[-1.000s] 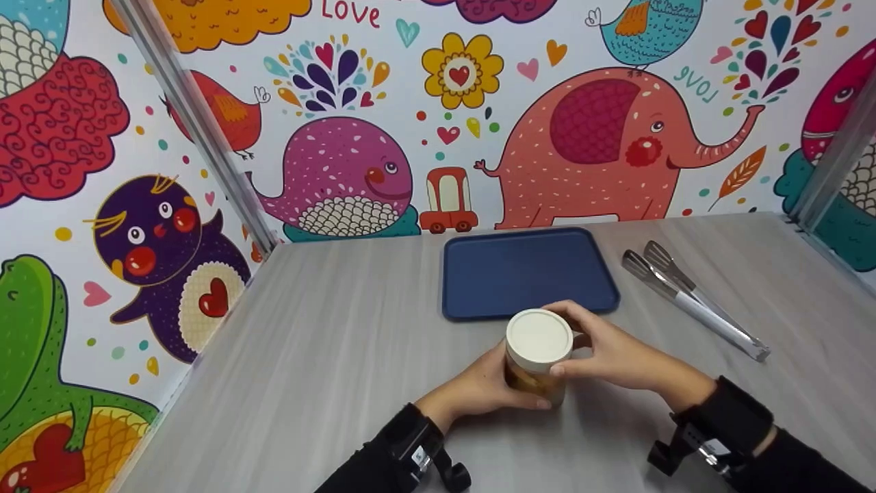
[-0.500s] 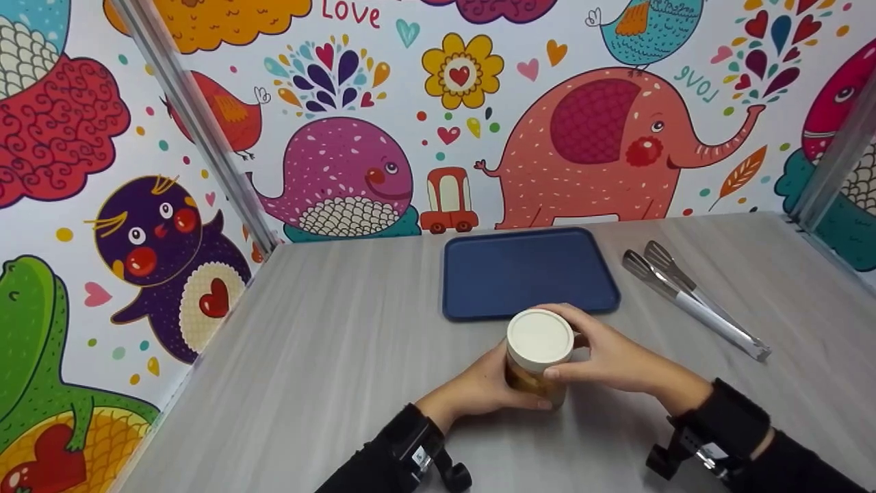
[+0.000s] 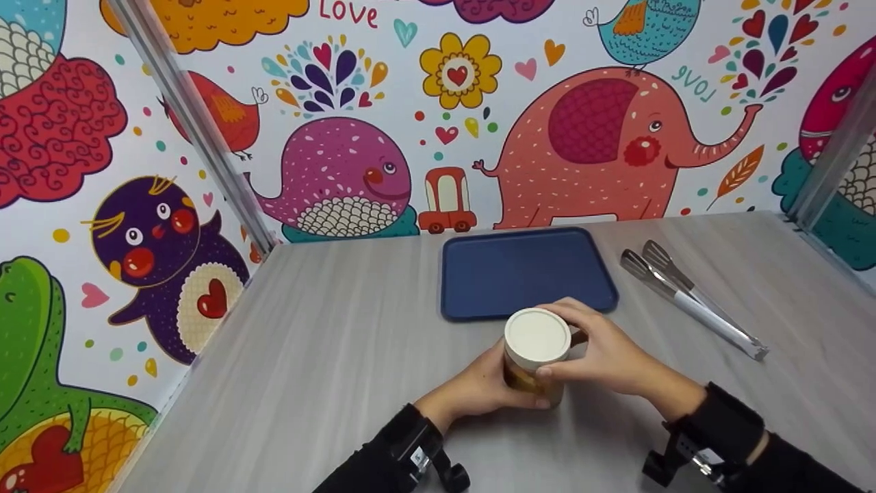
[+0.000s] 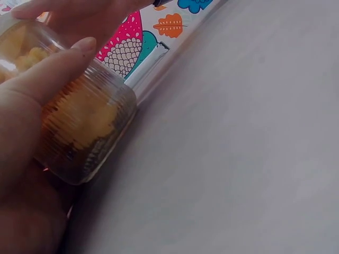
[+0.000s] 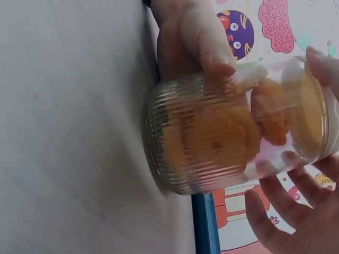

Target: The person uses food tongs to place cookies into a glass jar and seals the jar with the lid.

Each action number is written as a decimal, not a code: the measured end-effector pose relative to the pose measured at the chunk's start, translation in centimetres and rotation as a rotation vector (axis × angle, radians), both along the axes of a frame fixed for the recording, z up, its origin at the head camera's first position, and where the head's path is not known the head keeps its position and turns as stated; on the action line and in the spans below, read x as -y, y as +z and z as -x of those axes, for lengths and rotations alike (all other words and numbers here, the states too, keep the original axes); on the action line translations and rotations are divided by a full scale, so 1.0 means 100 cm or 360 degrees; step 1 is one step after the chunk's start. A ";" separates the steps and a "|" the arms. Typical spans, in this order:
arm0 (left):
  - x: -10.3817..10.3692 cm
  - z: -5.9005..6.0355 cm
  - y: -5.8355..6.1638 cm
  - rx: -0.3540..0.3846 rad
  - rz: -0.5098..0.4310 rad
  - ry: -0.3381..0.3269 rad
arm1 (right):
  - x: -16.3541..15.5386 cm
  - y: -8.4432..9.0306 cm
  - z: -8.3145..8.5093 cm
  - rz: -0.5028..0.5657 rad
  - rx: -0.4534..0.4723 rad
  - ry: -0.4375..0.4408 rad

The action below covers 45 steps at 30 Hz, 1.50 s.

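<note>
The jar (image 3: 535, 366) stands on the table (image 3: 328, 356) just before the blue tray (image 3: 527, 274); the left hand (image 3: 479, 390) wraps its ribbed glass body, the right hand (image 3: 606, 356) curls round the white lid (image 3: 538, 337); whether the lid is loose is unclear; a sudden release could tip the orange pieces out

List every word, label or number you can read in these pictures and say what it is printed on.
"LOVE" in red letters on the cartoon-animal wall covering, top centre.
"LOVE" in teal, mirrored, on the same wall covering above the pink elephant.
The ribbed glass jar with a white lid, held by both hands, shows no readable label in any view.
The blue plastic tray and metal tongs carry no text.
</note>
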<state>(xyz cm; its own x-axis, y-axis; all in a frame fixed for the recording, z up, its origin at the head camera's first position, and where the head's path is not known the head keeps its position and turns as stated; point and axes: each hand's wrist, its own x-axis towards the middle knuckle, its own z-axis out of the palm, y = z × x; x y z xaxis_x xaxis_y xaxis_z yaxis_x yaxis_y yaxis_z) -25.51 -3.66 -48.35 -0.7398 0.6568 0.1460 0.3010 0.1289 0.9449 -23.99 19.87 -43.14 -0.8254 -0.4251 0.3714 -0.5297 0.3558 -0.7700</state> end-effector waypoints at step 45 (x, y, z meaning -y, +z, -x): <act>0.001 -0.002 0.000 -0.0086 0.0020 0.0023 | 0.001 -0.005 0.000 0.0091 0.0016 -0.0011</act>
<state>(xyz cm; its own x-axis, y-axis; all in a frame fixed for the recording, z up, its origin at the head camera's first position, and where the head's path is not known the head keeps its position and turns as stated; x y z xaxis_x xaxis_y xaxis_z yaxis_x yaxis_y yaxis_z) -25.36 -3.75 -48.31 -0.7403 0.6483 0.1777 0.3495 0.1454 0.9256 -23.95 19.74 -43.60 -0.8321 -0.3976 0.3867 -0.5196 0.3146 -0.7944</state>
